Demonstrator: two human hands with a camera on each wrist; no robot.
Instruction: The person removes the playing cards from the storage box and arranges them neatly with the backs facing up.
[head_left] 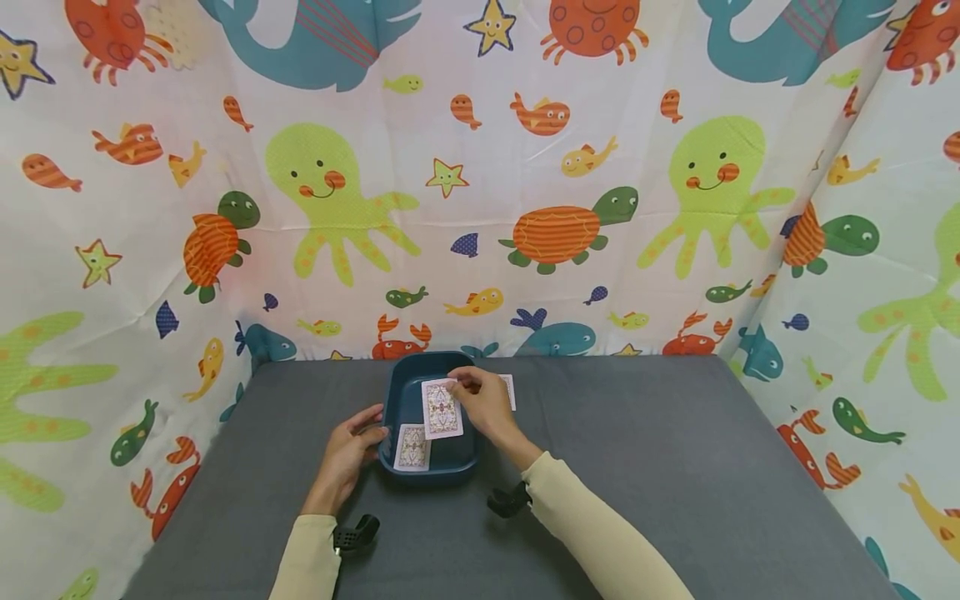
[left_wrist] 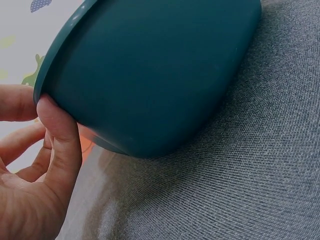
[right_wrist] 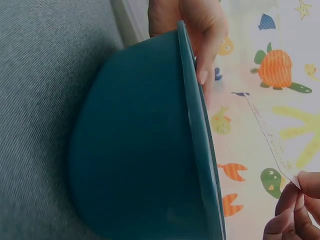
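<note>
A dark blue plastic tub [head_left: 453, 457] with rounded corners stands on the grey cloth. My left hand [head_left: 348, 450] holds its left rim; in the left wrist view the thumb [left_wrist: 59, 117] presses the outer side and the index finger lies across the edge. Above the tub, my right hand [head_left: 489, 407] pinches a patterned playing card [head_left: 441, 410] by its upper right corner. The right wrist view shows this card almost edge-on, raised above the rim. Inside the tub, at the near left, is another playing card [head_left: 412, 448], partly covered by the held one.
A further card [head_left: 511, 392] lies on the table right of the tub, mostly hidden behind my right hand. Grey cloth [head_left: 637, 467] covers the table. A curtain [head_left: 465, 217] printed with sea animals hangs behind and along both sides.
</note>
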